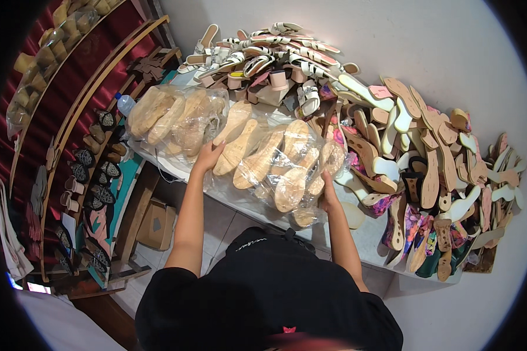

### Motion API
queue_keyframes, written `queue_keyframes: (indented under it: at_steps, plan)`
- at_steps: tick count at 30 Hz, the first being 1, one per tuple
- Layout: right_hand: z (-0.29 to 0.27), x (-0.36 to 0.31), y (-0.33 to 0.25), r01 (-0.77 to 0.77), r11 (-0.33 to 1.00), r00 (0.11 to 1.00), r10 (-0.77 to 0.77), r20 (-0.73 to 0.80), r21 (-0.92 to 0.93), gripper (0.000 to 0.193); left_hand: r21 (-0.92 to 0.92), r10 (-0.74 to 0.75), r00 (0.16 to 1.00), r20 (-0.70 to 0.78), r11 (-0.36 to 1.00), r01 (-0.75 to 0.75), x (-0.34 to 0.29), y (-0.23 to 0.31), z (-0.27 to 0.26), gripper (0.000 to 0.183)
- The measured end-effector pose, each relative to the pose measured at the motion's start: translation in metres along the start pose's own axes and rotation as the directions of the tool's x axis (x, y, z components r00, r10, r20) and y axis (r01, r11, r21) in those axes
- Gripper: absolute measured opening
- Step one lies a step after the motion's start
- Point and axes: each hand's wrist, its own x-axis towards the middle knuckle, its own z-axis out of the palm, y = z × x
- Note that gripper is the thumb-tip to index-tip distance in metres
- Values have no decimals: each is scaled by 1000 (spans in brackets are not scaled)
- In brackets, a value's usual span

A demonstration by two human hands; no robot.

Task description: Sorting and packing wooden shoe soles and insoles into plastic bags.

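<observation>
A clear plastic bag of pale wood-coloured shoe soles (263, 158) lies across the table in front of me. My left hand (208, 156) is closed on its left edge, with the thumb up against a sole. At the bag's right end my right hand (329, 190) grips the plastic and the soles inside; some of its fingers are hidden behind the bag. Just left of it lies a second clear bag of similar soles (175, 120), which neither hand touches.
White strappy sandals (263, 55) are heaped at the back against the wall. Loose soles and floral wedges (416, 152) cover the table's right side. A bottle with a blue cap (125, 104) stands left. Shelves of shoes (102, 187) and a cardboard box (156, 225) are beside the table.
</observation>
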Motion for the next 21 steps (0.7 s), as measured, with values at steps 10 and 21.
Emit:
queue_keyframes:
  at_steps: [10, 21]
  plan:
    - [1, 3, 2, 98, 994, 985, -91, -146, 48, 74, -504, -154, 926, 346, 801, 322, 46, -15, 6, 61]
    - [-11, -2, -9, 60, 995, 990, -49, -133, 79, 76, -518, -209, 703, 679, 543, 661, 37, 3, -9, 55]
